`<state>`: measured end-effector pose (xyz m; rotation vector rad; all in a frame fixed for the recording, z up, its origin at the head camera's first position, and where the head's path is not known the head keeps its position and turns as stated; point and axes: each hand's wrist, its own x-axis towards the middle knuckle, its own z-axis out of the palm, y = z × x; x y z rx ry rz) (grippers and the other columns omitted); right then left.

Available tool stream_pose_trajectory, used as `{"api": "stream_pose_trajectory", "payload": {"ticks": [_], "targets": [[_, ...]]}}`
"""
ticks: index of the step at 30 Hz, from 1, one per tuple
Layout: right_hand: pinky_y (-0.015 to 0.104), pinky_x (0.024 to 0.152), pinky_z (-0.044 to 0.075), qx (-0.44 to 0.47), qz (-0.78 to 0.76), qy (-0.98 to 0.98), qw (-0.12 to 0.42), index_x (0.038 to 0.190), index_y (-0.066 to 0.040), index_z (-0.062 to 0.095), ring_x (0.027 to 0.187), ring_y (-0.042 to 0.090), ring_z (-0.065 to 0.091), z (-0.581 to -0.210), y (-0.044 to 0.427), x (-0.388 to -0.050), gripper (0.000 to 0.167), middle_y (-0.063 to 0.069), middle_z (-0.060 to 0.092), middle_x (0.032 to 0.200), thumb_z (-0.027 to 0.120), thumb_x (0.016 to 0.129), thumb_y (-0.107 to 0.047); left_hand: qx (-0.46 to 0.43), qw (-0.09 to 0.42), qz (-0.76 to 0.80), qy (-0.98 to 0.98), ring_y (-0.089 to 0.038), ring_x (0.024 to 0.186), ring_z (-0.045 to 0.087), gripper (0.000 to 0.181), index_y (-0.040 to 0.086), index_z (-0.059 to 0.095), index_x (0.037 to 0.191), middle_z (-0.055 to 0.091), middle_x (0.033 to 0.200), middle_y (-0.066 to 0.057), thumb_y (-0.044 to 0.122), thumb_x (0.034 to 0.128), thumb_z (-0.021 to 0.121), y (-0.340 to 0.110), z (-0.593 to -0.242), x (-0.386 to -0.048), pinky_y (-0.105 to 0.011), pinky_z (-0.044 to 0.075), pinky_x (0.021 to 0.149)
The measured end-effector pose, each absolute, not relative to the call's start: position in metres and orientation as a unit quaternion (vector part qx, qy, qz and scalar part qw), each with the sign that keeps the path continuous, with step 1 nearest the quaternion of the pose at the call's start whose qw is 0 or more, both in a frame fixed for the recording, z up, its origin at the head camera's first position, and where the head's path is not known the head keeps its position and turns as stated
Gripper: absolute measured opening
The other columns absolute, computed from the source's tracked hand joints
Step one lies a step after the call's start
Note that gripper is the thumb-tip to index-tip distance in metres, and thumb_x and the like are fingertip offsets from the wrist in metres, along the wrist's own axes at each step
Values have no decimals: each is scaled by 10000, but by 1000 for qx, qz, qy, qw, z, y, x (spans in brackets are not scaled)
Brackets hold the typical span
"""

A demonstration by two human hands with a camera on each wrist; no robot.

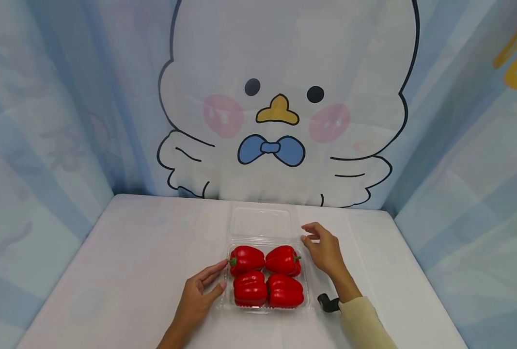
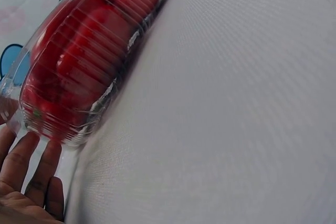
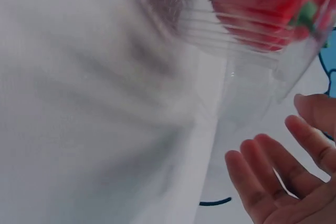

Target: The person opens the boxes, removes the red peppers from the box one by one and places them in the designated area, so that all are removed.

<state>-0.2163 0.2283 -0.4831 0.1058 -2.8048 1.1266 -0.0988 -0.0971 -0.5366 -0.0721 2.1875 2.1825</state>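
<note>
Several red bell peppers (image 1: 286, 292) sit in a clear plastic clamshell box (image 1: 264, 310) on the table, two of them showing green stems. The box's lid (image 1: 264, 220) is folded back away from the person. At the box's left side is my left hand (image 1: 197, 295), its extended fingertips touching the wall or very close to it. The left wrist view shows those fingers (image 2: 44, 171) against the ribbed end of the box. My right hand (image 1: 325, 249) hovers beside the back right corner near the hinge, fingers loosely bent and holding nothing. A gap separates it from the box in the right wrist view.
A black curved object (image 1: 328, 303) lies by the right wrist, partly hidden by the sleeve. The white table (image 1: 145, 252) ends at a curtain (image 1: 280, 184) printed with a cartoon bird, with more curtains at both sides.
</note>
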Motion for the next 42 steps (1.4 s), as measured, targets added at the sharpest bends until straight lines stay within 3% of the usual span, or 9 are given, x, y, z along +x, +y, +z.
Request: {"api": "stream_pose_trajectory", "payload": {"ticks": [9,16,22,27,30,37,42], "targets": [[507,1004,606,65,365,-921,121,1356,-115,660,1185,329,720,-463,224,-191,405,122,713,1369,776,989,-239,-21,26,706,708,-213,1434,594,472,207,677,1424,661,1488,17,110,972,774,-98,-538,-99,-71,442,1048],[485,971,628,102,370,-911,152,1351,-176,666,1162,286,721,-450,219,-170,469,52,722,1343,848,927,-263,-22,30,704,709,-216,1450,579,466,207,671,1429,657,1494,18,120,981,766,-97,-537,-98,-129,472,1087],[511,969,626,121,377,-907,146,1362,-191,662,1172,310,710,-447,213,-154,535,38,708,1343,887,880,-247,-23,28,699,714,-219,1449,582,464,210,669,1431,657,1494,15,110,986,758,-97,-537,-98,-251,487,1148],[496,972,624,131,374,-908,137,1353,-208,665,1176,218,687,-449,208,-144,560,-12,695,1324,911,854,-276,-22,27,700,713,-219,1446,584,464,214,672,1428,657,1493,15,106,984,759,-97,-537,-98,-214,492,1128],[541,985,610,126,380,-908,121,1345,-210,670,1179,242,677,-452,205,-137,575,7,685,1312,924,835,-284,-21,26,700,714,-222,1444,586,463,216,673,1427,658,1492,16,117,983,763,-97,-538,-98,-228,500,1127],[563,1001,602,112,384,-912,87,1320,-241,674,1191,215,656,-462,197,-123,601,-17,659,1247,953,796,-338,-22,28,705,709,-216,1445,585,469,216,676,1424,659,1491,19,91,980,760,-97,-538,-98,-77,443,1059],[539,985,612,112,383,-914,77,1304,-278,671,1168,194,645,-467,194,-115,627,-42,642,1201,973,761,-361,-18,24,700,713,-224,1442,588,461,212,673,1430,656,1495,12,114,987,758,-97,-537,-98,-106,466,1071]]}}
